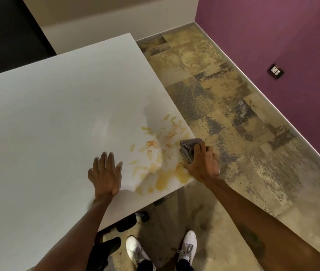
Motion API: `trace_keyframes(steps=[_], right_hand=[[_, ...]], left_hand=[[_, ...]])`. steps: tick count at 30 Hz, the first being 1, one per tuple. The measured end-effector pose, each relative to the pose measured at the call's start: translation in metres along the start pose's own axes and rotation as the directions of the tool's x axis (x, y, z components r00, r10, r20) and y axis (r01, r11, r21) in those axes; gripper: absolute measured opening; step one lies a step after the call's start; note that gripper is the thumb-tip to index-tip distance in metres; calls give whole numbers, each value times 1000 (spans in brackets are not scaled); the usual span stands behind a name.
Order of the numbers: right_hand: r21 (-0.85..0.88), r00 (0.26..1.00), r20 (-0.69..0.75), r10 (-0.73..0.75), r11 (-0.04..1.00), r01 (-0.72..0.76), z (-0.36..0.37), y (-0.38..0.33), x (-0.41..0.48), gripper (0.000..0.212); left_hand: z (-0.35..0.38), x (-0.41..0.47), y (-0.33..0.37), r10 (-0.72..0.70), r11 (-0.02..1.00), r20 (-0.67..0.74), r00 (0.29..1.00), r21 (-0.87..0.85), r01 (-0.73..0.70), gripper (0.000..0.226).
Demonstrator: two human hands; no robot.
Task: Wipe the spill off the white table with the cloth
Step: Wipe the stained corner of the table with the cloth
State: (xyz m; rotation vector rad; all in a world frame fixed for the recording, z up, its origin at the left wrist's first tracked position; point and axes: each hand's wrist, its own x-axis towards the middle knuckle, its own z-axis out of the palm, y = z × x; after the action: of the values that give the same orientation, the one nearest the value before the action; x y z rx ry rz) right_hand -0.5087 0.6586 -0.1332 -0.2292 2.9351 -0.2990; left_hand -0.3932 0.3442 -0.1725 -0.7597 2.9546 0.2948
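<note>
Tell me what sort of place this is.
Probably a plain indoor room, perhaps an office or a home; it is hard to say which. A large white table stands on a mottled tiled floor, beside a purple wall with a low wall socket.

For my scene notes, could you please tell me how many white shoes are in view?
2: left white lace-up shoe and right white lace-up shoe, both on the mottled floor below the white table. None seems hidden.

Single head-worn wide-angle view, looking steeply down and forward over the white table corner; floor and shoes directly below, close range.
</note>
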Motion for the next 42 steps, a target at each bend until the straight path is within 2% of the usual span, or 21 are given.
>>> trace_keyframes(steps=[5, 8, 11, 13, 16, 20, 23, 25, 26, 28, 29, 32, 36, 42], right_hand=[[-190, 973, -65, -221, 960, 205, -2, 14, 16, 69], [-138, 956, 23, -292, 946, 293, -2, 19, 25, 61], [-37, 952, 22, -306, 951, 307, -1, 22, 25, 51], [43, 958, -8, -286, 957, 287, 3, 26, 23, 42], [149, 981, -92, -170, 972, 183, 15, 27, 12, 37], [76, 983, -178, -44, 995, 58, 31, 19, -5, 46], [136, 969, -235, -75, 985, 109, 36, 21, -4, 51], [255, 980, -189, -66, 960, 114, 40, 21, -2, 67], [283, 988, -142, -54, 955, 92, 41, 21, -1, 84], [219, 995, -83, -55, 973, 72, 42, 21, 1, 110], [129, 995, -75, -67, 989, 76, 43, 21, 1, 111], [-90, 994, -99, -37, 996, 28, 45, 16, 3, 94], [-29, 991, -128, 26, 999, -30, 52, 11, 2, 85], [-30, 989, -143, -28, 999, 24, 53, 9, 14, 74]], left_hand=[[15, 11, -16, -19, 999, 41, 999, -43, 21, 69], [23, 14, -19, -35, 994, 51, 998, -107, 40, 74], [30, 12, -20, -23, 994, 16, 1000, -105, 24, 72], [32, 12, -20, -34, 994, 21, 999, -104, 36, 70], [35, 15, -21, -44, 996, 34, 998, -76, 47, 67], [33, 16, -20, -49, 999, 28, 998, -13, 49, 64], [36, 15, -21, -44, 999, -21, 999, -14, 44, 62], [39, 15, -24, -25, 1000, -52, 998, -11, 24, 62], [40, 15, -24, -19, 1000, -64, 998, -13, 18, 62], [40, 16, -24, -3, 1000, -83, 997, -9, 3, 60], [40, 14, -23, 11, 1000, -96, 995, 7, -11, 59], [38, 12, -22, 29, 999, -117, 993, 42, -24, 59], [35, 15, -21, 1, 996, -85, 996, 87, 7, 60], [39, 18, -24, -8, 1000, -46, 999, 25, 9, 63]])
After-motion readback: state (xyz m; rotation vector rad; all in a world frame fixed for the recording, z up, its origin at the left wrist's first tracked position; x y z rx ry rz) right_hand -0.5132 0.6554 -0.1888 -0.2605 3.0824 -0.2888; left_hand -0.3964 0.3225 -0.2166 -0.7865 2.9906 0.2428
